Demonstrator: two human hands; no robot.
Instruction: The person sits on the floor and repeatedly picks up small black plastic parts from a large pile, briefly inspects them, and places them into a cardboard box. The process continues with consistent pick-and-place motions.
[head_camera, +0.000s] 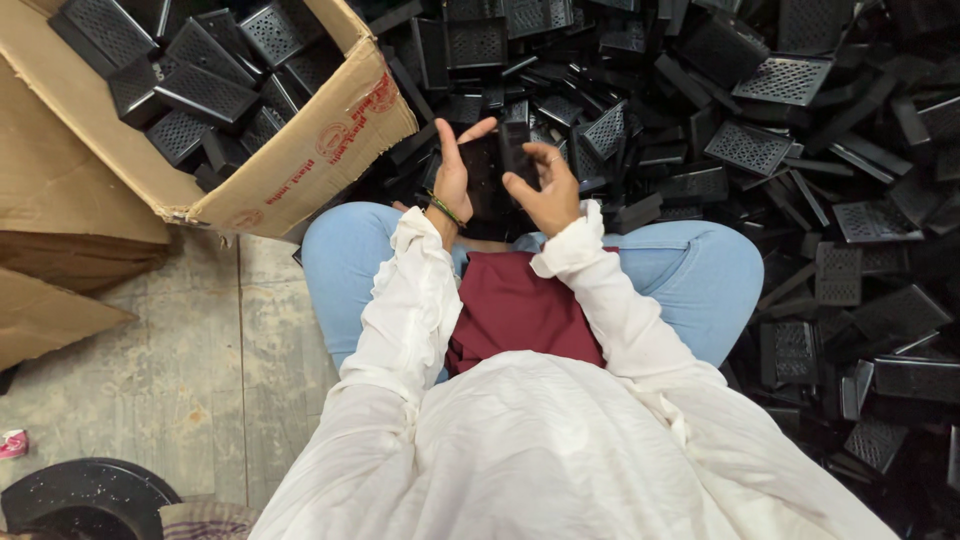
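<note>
Two hands, left hand (452, 178) and right hand (545, 188), grip one black perforated part (497, 172) over the lap; it looks mid-check, and dropping it into the cardboard box (300, 165) seems next.

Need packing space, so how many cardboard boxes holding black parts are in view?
1: the open brown cardboard box at upper left, tilted, with black perforated plastic parts inside. Others may lie outside the frame.

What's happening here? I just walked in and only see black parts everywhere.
A person sits cross-legged on the floor, holding a black plastic piece between the left hand and right hand. A big pile of perforated black parts lies ahead and to the right; a cardboard box on the left holds more.
</note>
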